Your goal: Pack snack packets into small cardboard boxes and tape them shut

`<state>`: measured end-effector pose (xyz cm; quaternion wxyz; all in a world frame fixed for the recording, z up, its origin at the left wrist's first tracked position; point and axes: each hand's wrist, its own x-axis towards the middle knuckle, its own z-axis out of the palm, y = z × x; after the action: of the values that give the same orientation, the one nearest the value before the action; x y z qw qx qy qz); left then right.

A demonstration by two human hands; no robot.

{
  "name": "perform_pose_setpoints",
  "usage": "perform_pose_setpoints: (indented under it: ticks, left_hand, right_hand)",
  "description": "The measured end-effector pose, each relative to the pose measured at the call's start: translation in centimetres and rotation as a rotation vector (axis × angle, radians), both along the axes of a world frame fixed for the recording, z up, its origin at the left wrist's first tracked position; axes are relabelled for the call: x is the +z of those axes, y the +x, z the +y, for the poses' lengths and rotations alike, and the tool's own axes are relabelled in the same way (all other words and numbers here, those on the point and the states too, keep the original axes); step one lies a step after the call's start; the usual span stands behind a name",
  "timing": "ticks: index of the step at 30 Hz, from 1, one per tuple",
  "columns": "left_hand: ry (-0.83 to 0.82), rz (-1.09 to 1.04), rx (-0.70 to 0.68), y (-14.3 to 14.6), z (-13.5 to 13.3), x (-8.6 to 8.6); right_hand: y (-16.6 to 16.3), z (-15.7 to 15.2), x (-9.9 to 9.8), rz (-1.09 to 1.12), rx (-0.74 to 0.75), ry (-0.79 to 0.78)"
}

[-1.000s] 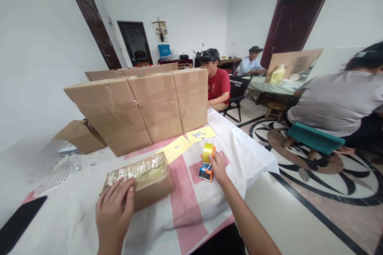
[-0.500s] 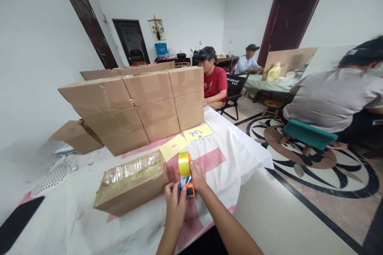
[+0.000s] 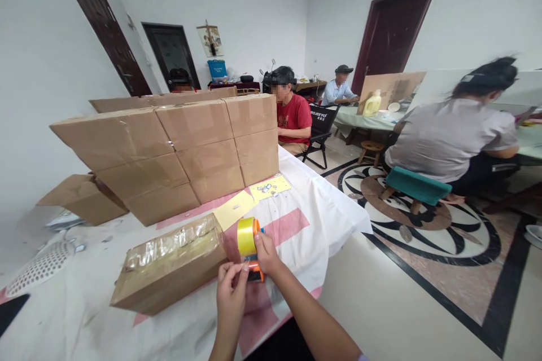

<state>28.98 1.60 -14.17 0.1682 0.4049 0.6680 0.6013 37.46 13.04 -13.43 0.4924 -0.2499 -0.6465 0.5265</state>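
Note:
My right hand (image 3: 267,252) grips an orange tape dispenser (image 3: 254,268) that carries a yellow tape roll (image 3: 245,236), held just above the white and pink tablecloth (image 3: 322,220). My left hand (image 3: 231,290) pinches at the dispenser's front, where the tape end is. A brown cardboard box (image 3: 169,262) with shiny clear tape along its top lies directly left of both hands.
A wall of stacked cardboard boxes (image 3: 178,149) stands behind the taped box. Yellow sheets (image 3: 249,198) lie before it. A white mesh object (image 3: 40,262) and a loose box (image 3: 82,197) sit at the left. Other people sit at tables (image 3: 372,115) to the right.
My left hand left the box top and came to the dispenser. My right hand carried the dispenser from the cloth at the right toward the box and me.

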Motion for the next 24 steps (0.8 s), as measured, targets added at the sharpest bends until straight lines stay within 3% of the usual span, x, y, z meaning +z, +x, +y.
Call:
perform_pose_setpoints:
  ticks: [9,15,24]
  left_hand:
    - [-0.050,-0.077,0.028,0.9,-0.3,-0.1]
    - [-0.092,-0.085,-0.006,1.6,-1.9,-0.5]
    - [-0.060,-0.017,-0.016,0.8,-2.3,-0.3]
  right_hand:
    - [0.2,-0.4,0.3,0.026,-0.111,0.071]
    - [0.0,0.2,-0.3,0.102,-0.271,-0.068]
    - [-0.1,0.3,-0.3,0.075,-0.273,-0.114]
